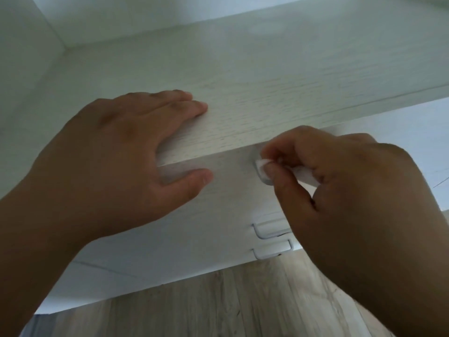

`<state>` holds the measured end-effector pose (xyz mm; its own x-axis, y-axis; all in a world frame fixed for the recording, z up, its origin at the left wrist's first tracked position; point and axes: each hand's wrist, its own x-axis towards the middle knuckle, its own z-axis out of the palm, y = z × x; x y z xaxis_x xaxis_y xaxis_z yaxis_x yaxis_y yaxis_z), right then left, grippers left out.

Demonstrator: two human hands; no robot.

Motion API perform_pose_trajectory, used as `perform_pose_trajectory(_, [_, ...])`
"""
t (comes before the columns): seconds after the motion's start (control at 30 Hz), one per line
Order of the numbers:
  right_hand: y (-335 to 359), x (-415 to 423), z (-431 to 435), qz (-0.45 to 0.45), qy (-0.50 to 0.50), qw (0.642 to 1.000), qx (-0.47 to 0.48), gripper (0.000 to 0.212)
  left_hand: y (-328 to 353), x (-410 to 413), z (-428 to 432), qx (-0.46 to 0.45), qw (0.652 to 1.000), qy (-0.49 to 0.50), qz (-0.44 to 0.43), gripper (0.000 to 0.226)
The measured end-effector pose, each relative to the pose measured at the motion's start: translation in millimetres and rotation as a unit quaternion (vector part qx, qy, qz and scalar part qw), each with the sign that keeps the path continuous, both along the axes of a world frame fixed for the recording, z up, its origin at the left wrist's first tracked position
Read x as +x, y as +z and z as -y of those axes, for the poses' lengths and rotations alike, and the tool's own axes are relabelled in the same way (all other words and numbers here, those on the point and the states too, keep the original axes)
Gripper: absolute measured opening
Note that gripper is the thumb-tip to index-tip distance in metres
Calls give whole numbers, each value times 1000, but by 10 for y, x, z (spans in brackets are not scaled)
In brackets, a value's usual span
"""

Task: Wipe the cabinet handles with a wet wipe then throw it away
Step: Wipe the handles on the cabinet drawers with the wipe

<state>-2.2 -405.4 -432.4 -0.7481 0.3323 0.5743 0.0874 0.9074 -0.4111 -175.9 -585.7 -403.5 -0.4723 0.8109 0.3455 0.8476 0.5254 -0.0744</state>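
— Where was the wet wipe?
— The wet wipe (263,166) was bunched into a small white wad and pressed against the top handle (266,182), high on the cabinet front (194,227), just below its upper edge. The right hand (352,181) pinched it between the thumb and curled fingers (269,169). Most of that handle was hidden under the wipe and the hand.

— And the other hand?
— The left hand (116,152) lay flat on the cabinet top (243,93), holding nothing. Its fingers were straight and close together, and the thumb hung over the front edge, touching the face well to the left of the wipe.

— Any other handles?
— Two lower handles (267,229), slim white bars one under the other, showed beneath the right hand. Their right ends were covered by the wrist.

— What about the surface and the room?
— The cabinet was pale white with a fine wood grain. Behind it a plain white wall (145,15) met it in a corner at upper left. Below lay a floor (218,300) of grey-brown wood-look planks.
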Motion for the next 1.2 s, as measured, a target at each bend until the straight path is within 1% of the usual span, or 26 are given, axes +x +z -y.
perform_pose_trajectory(0.07, [-3,13,-34,0,4,1000,-14,11,-2,9,5,4,1000,0,-1,83])
perform_pose_trajectory(0.23, [94,71,-335,24,1,999,36,10,-10,13,6,2,1000,0,-5,82])
perform_pose_trajectory(0.3, [124,101,-366,14,2,1000,19,10,-11,5,8,5,1000,-1,-8,82])
perform_pose_trajectory(0.5, [45,80,-189,11,60,998,5,12,-25,-15,12,4,1000,-3,-7,83])
perform_pose_trajectory(0.67, [113,113,-382,43,19,998,29,11,-22,-7,16,11,1000,-4,-3,83])
perform_pose_trajectory(0.83, [14,99,-168,21,59,998,10,14,-20,-9,12,6,1000,-2,3,83])
perform_pose_trajectory(0.9, [6,110,-193,21,70,997,4,12,-17,0,17,1,1000,0,-2,83])
perform_pose_trajectory(1.07, [19,152,-324,22,35,999,34,10,6,40,12,-4,1000,5,-19,83])
perform_pose_trajectory(1.2, [-83,100,-157,-16,63,997,42,9,10,50,9,-12,1000,12,-17,83])
